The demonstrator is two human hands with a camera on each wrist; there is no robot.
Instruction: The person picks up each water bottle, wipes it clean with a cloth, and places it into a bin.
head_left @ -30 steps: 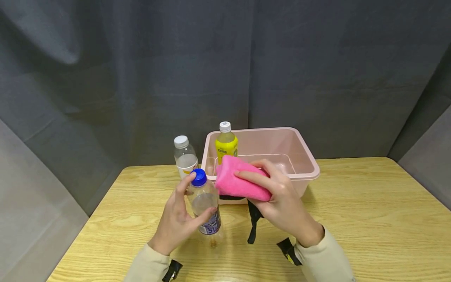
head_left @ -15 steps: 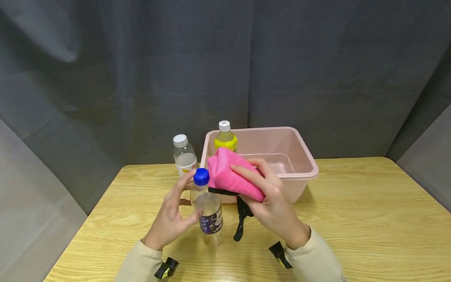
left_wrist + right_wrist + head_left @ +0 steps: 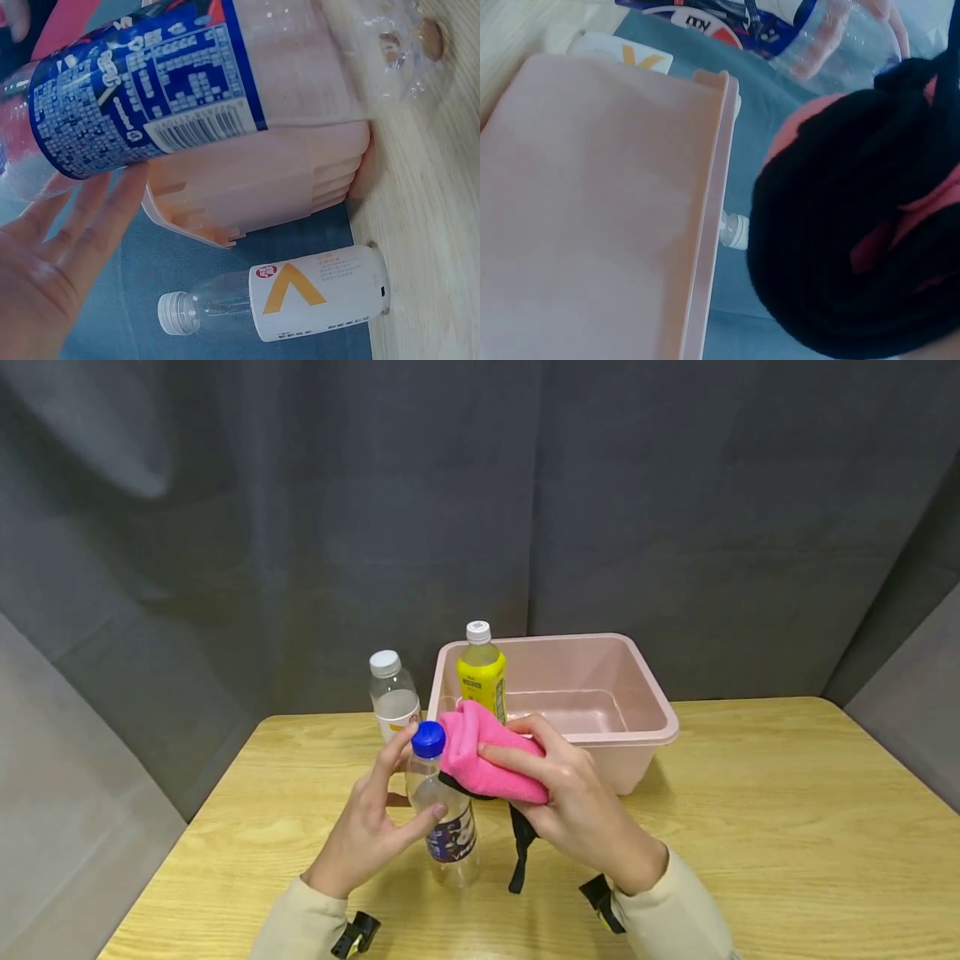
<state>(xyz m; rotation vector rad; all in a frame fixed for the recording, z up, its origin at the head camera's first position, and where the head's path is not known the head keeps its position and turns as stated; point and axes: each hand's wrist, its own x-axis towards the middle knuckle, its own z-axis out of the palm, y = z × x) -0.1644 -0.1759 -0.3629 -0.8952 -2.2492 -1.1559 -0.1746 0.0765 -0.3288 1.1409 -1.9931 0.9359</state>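
My left hand holds a clear plastic bottle with a blue cap and a dark printed label, thumb in front and fingertips up by the cap. The bottle is nearly upright; whether its base touches the table I cannot tell. In my right hand is a folded pink cloth with black edging and a hanging black strap. The cloth presses against the bottle's neck and shoulder, just under the cap. From the right wrist, the cloth's black underside fills much of the view.
Behind the hands stands a pink plastic basin holding an upright yellow-labelled bottle. A white-capped bottle with a white label stands left of the basin. Wooden table extends to the right; a dark curtain hangs behind.
The cloth has moved left onto the bottle, rising and then dropping a little. The bottle has turned, showing a different side of its label. My left hand has shifted slightly.
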